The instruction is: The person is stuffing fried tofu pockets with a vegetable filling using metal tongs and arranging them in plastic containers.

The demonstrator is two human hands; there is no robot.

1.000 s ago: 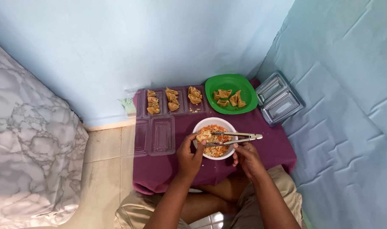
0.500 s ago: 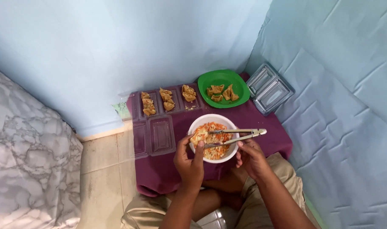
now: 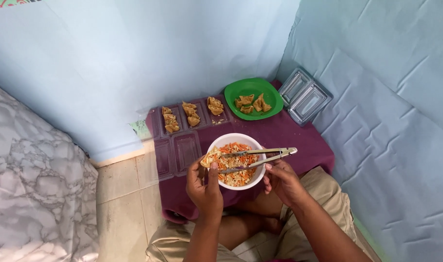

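The left hand pinches a stuffed piece of tofu at the rim of the round white bowl of shredded vegetable filling, which sits near the front edge of the purple-clothed counter. The right hand is clamped on metal tongs lying across the bowl (tips in the filling). A round green plate of tofu stands at the back edge.

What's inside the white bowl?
The white bowl holds shredded orange and pale vegetables. Metal tongs lie across it, hiding a strip of filling. The bowl's bottom is covered by the food.
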